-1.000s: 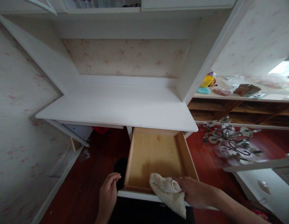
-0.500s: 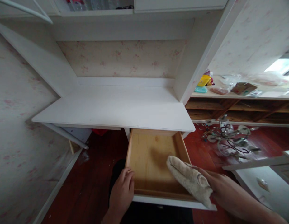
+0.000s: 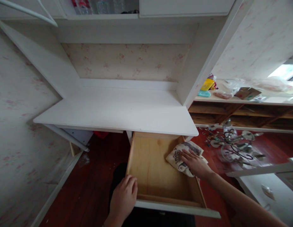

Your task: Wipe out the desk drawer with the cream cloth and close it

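A pale wooden drawer (image 3: 148,160) is pulled out from under the white desk (image 3: 127,108), and its bottom is bare. My left hand (image 3: 124,195) grips the drawer's near left edge, fingers curled over the side wall. Over the right side wall, my right hand (image 3: 195,164) holds a cream cloth (image 3: 177,157) with a dark print, fingers pressed on top of it. The cloth drapes over that wall and partly into the drawer.
A chandelier (image 3: 238,142) with curved arms lies on the red floor at right. Behind it stands a low shelf (image 3: 248,110) bearing a cardboard box (image 3: 248,93) and plastic bags. A white cabinet piece (image 3: 272,186) is at lower right.
My right hand has moved the cloth away from me, from the drawer's front right corner along its right wall, and the cloth has spread out. My left hand stays on the left edge.
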Demonstrator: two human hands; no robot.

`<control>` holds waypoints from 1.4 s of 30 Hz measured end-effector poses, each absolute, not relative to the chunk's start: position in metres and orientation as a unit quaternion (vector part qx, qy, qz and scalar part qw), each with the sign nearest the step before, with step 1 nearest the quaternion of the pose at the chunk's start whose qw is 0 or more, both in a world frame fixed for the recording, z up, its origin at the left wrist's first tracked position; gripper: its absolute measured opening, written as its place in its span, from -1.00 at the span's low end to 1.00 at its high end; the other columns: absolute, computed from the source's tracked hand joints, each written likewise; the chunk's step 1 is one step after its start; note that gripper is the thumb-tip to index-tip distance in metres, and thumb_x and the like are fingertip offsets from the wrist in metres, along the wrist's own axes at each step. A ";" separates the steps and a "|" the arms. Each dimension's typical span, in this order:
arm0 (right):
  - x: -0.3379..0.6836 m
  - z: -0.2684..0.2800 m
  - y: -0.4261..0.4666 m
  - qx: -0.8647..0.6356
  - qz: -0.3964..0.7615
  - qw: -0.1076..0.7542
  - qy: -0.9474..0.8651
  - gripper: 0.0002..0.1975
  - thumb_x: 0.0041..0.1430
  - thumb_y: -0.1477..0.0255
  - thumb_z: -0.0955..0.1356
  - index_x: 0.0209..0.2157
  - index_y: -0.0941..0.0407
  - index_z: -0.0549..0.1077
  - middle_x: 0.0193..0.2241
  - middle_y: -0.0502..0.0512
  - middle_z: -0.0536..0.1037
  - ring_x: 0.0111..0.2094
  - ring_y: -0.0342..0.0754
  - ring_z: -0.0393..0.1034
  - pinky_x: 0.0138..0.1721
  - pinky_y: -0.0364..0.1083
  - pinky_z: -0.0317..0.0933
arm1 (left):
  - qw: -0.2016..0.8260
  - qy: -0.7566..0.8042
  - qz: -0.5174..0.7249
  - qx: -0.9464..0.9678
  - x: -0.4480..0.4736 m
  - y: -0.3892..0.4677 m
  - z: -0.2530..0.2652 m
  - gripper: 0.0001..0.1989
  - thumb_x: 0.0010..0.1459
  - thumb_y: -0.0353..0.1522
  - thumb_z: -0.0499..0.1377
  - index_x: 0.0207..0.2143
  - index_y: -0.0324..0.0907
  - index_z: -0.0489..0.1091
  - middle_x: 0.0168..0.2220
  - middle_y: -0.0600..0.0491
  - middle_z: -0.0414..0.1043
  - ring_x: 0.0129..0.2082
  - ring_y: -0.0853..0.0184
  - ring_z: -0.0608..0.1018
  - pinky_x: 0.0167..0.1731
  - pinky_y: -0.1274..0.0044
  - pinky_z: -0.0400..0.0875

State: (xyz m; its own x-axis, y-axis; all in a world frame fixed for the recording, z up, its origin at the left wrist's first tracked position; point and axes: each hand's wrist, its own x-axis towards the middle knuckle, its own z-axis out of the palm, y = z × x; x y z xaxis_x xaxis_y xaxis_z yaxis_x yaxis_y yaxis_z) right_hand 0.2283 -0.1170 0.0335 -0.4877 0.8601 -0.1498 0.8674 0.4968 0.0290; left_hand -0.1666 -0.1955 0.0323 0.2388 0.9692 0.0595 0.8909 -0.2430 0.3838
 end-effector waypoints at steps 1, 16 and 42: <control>0.229 0.032 -0.102 0.502 -0.016 0.066 0.862 -0.36 -0.04 0.80 0.20 0.08 0.15 0.44 0.20 0.27 0.35 0.29 0.13 0.08 0.29 0.21 -0.06 | 0.134 0.601 0.145 0.774 -0.167 -0.196 0.032 -0.75 0.31 -0.39 -0.04 -0.17 -0.07 0.44 -0.14 0.03 0.51 -0.15 0.33 0.56 -0.17 0.52 0.43; 0.214 0.063 -0.116 0.589 -0.085 0.090 0.798 -0.22 -0.06 0.68 0.22 0.26 0.09 0.23 0.04 0.25 0.50 0.02 0.12 0.41 -0.01 0.06 0.29 | 0.103 0.586 0.183 0.783 -0.166 -0.187 0.030 -0.78 0.29 -0.40 0.00 -0.25 -0.08 0.45 -0.26 0.06 0.52 -0.26 0.35 0.57 -0.26 0.55 0.42; -0.045 0.058 -0.173 0.531 -0.149 -0.168 0.817 -0.47 0.24 0.38 0.27 0.24 0.04 0.22 0.20 0.20 0.34 0.22 0.18 0.15 0.30 0.39 -0.36 | 0.024 0.530 0.508 0.679 -0.227 -0.167 0.063 -0.86 0.22 -0.42 0.13 -0.20 -0.13 0.48 -0.24 0.02 0.51 -0.19 0.30 0.50 -0.18 0.44 0.44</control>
State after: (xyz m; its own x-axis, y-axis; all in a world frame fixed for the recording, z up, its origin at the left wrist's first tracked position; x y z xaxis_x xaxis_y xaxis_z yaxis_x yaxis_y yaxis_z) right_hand -0.0452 -0.1730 0.0578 -0.3794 0.9178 0.1168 0.8174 0.3917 -0.4225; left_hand -0.2269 -0.1671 0.0632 -0.0777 0.7432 0.6645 0.6949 -0.4375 0.5707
